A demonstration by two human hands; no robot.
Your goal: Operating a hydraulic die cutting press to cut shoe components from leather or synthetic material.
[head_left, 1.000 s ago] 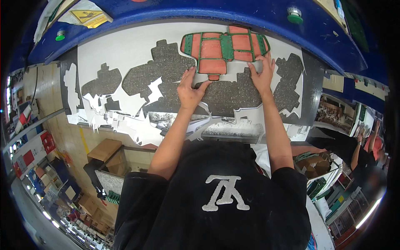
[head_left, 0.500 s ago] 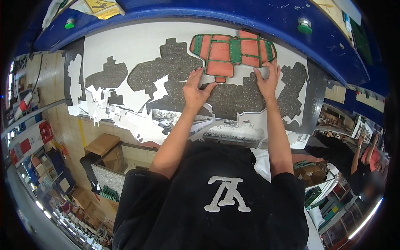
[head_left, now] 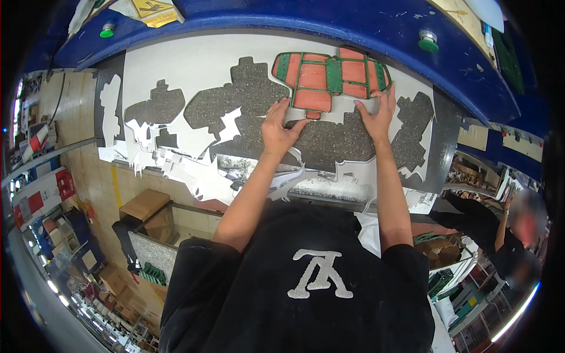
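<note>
A cutting die with a green frame and red foam pads lies on a white sheet at the far middle of the table. My left hand has its fingertips against the die's near left edge, with the thumb by its small near tab. At the near right edge, fingers of my right hand touch the frame while the thumb stands apart from them. Dark speckled gaps with die-like outlines show where the sheet is cut out, left of the die and beneath my wrists.
A blue machine beam with two green buttons spans the far side. Torn white sheet scraps hang along the near edge. A cardboard box stands at lower left. Other people are at the right.
The view has shifted slightly. My hands remain at the die's edges, and the die shows no clear move on the sheet. At the right, the other people have changed posture.
</note>
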